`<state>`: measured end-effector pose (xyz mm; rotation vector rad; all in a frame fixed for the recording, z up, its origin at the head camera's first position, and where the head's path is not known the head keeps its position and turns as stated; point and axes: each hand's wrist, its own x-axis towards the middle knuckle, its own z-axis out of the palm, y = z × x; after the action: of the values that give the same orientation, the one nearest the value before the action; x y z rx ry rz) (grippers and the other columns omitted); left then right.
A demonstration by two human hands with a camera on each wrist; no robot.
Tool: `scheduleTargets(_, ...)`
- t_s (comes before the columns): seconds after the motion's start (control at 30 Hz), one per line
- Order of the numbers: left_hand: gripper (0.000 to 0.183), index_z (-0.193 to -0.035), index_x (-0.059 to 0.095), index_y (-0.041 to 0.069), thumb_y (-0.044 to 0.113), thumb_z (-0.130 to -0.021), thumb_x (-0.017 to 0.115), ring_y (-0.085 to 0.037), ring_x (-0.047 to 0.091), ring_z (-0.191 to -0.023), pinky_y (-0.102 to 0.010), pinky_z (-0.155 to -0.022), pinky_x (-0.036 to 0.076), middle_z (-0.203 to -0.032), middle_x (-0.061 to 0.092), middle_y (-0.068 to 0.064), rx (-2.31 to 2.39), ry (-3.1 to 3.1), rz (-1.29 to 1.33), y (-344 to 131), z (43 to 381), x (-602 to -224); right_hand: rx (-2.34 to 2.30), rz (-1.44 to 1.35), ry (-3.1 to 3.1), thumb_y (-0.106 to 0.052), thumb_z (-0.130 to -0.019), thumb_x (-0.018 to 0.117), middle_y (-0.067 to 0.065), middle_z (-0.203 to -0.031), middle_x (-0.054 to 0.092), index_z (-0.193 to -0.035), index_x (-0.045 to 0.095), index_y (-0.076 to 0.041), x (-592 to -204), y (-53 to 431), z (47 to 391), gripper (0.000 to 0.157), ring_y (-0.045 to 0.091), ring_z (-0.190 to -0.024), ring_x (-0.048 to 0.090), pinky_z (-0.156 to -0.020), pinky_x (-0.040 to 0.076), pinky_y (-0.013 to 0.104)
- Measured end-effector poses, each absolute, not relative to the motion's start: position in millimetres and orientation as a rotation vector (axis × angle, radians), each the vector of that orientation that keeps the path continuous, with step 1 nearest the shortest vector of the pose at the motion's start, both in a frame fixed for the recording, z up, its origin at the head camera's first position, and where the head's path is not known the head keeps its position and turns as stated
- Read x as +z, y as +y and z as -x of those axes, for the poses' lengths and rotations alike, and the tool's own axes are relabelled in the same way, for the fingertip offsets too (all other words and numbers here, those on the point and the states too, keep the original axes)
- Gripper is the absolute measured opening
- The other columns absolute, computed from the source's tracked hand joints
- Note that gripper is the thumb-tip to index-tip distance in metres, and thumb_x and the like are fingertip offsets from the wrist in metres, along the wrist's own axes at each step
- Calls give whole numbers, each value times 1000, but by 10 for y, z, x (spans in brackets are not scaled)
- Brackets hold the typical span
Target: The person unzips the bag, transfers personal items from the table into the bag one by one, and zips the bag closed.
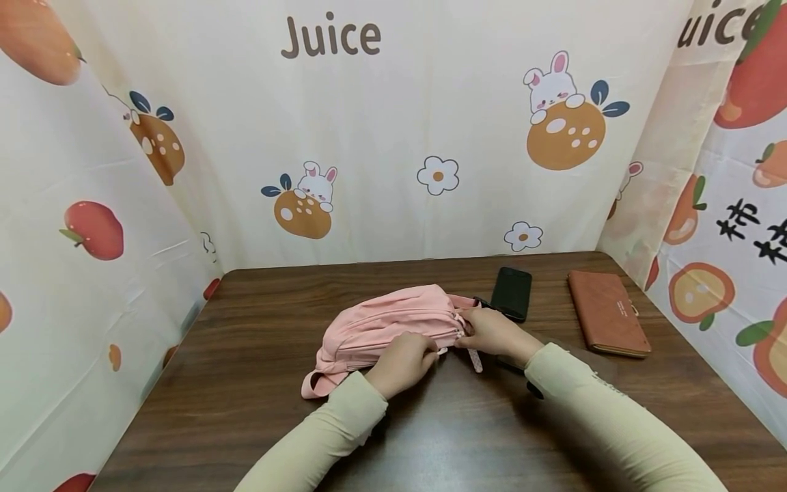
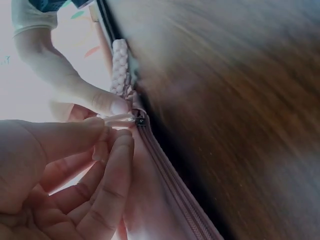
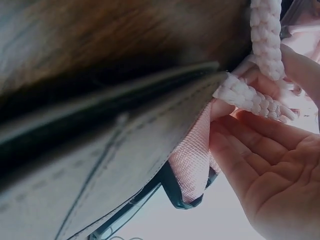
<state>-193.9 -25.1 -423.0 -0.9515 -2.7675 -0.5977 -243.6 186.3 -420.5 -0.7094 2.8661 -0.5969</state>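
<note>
A pink waist bag [image 1: 387, 321] lies on the brown wooden table, its strap loop at the left end. My left hand [image 1: 402, 362] is at the bag's front lower edge. In the left wrist view, thumb and fingers of that hand pinch the light cord of a zipper pull [image 2: 120, 119] beside the dark slider, where the zipper [image 2: 175, 187] ends. My right hand [image 1: 494, 335] grips the bag's right end, thumb near the same slider. Braided zip cords [image 3: 266, 40] hang by its fingers in the right wrist view. The bag's inside is hidden.
Behind the right hand lies a black phone [image 1: 512, 294]. A brown wallet [image 1: 609, 312] sits farther right. Under the right forearm is a dark item, mostly covered; a stitched, leather-like item [image 3: 115, 150] looms blurred in the right wrist view. Printed curtains [image 1: 381, 137] enclose the table.
</note>
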Motion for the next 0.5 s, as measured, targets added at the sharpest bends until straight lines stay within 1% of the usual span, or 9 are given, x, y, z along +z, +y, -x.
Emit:
scheduleTargets(0.07, 9, -78, 72, 13, 11, -85, 68, -10, 65, -72, -27, -69, 50, -74, 70, 4, -629, -2764, 935, -253, 1930, -4224, -607, 719, 2866, -25, -85, 75, -4, -66, 45, -92, 61, -11, -4212, 1872, 2435, 21, 9, -59, 44, -55, 33, 25)
scheduleTargets(0.13, 9, -78, 72, 13, 12, -86, 69, -10, 64, -72, -27, -68, 50, -73, 69, 5, -640, -2762, 922, -255, 1926, -4221, -603, 730, 2868, -25, -86, 74, -4, -66, 46, -84, 56, -13, -4220, 1883, 2435, 21, 9, -58, 44, -54, 33, 24)
scheduleTargets(0.33, 10, -77, 71, 13, 11, -87, 68, -7, 60, -68, -25, -66, 48, -71, 67, 5, -670, -2754, 933, -279, 1919, -4218, -595, 759, 2868, -27, -89, 71, -5, -66, 47, -85, 56, -15, -4238, 1912, 2443, 20, 9, -61, 46, -57, 36, 25)
scheduleTargets(0.5, 9, -78, 71, 11, 10, -87, 68, -7, 60, -69, -25, -67, 48, -72, 67, 4, -701, -2743, 943, -326, 1908, -4215, -573, 767, 2865, -29, -90, 70, -6, -67, 46, -86, 56, -16, -4233, 1934, 2451, 19, 10, -64, 47, -61, 38, 27)
